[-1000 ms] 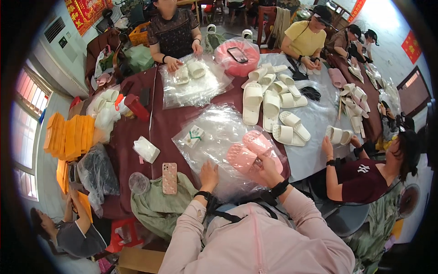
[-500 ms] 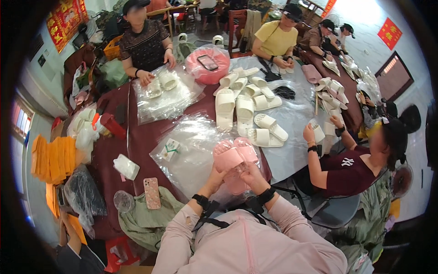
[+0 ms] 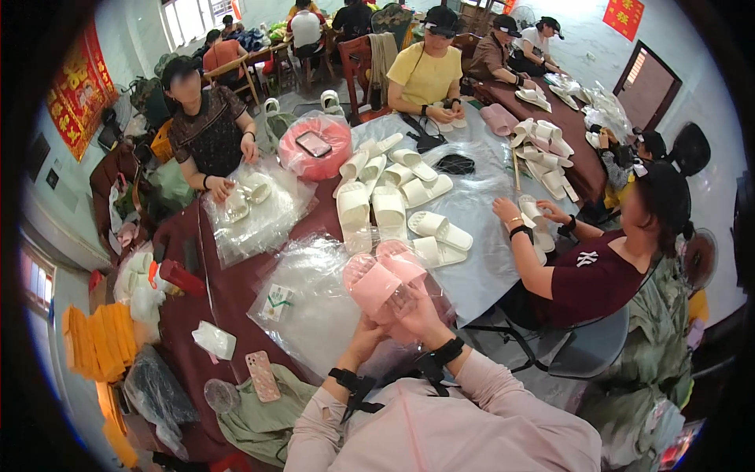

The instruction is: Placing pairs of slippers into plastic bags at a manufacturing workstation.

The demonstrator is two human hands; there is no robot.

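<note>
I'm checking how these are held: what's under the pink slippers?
Clear plastic spreads on the table below the pink slippers; the left hand and right hand hold them. Their soles and anything directly beneath are covered.

A workshop; capped people [image 3: 425, 81] work along long maroon-covered tables [image 3: 242, 303] strewn with cream-white open-toed slippers [image 3: 390, 206] and large clear plastic bags [image 3: 305, 330].

Clear bags [image 3: 311, 311] on maroon table [image 3: 236, 289]
</note>
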